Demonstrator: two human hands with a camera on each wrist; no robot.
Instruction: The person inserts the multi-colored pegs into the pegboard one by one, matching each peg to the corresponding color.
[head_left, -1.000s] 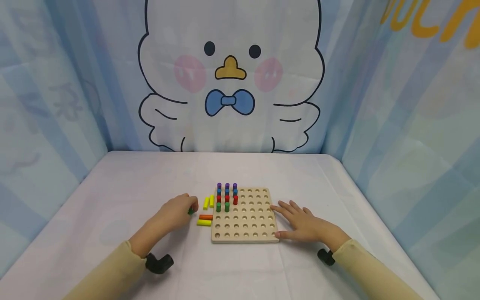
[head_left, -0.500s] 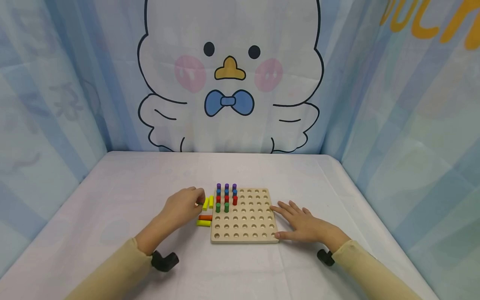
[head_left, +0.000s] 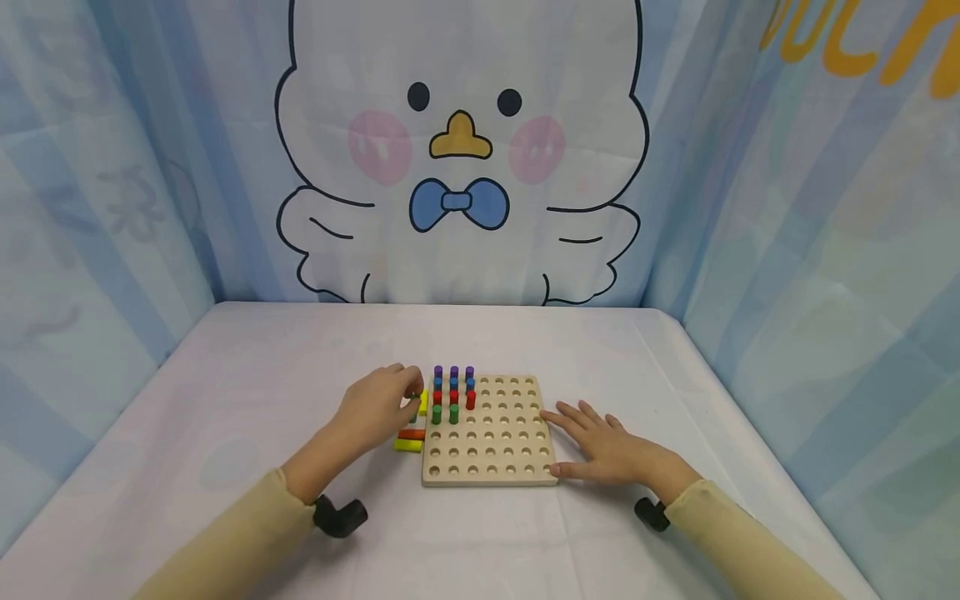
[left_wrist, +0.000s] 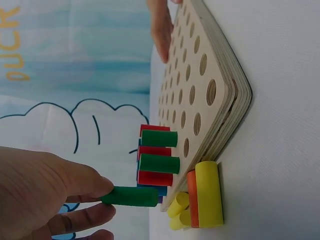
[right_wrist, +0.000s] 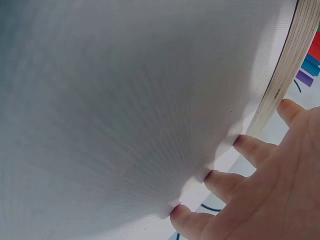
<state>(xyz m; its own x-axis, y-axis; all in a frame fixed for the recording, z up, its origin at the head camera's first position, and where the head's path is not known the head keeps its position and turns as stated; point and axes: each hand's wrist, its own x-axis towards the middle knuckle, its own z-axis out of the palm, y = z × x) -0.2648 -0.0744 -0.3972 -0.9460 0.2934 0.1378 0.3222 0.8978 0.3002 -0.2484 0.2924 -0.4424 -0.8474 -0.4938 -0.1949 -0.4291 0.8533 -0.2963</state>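
Note:
A green peg (left_wrist: 132, 196) is pinched between the thumb and fingertips of my left hand (head_left: 380, 407), held just left of the wooden pegboard (head_left: 487, 467). Two green pegs (head_left: 453, 414) stand in holes on the board's left side, in front of rows of red pegs (head_left: 471, 400), blue pegs and purple pegs (head_left: 469, 372). My right hand (head_left: 607, 446) lies with spread fingers at the board's right edge, thumb and index finger touching it. In the right wrist view its other fingertips (right_wrist: 217, 182) rest on the white cloth.
Beside the board's left edge lie an orange peg (head_left: 412, 434) and a yellow peg (head_left: 408, 446). More yellow pegs (left_wrist: 178, 205) lie farther back, partly covered by my left hand in the head view. A printed curtain (head_left: 465, 250) stands behind the table (head_left: 300, 342).
My left hand has moved right and slightly away from me with the green peg, toward the board's left edge. The right hand has kept its place.

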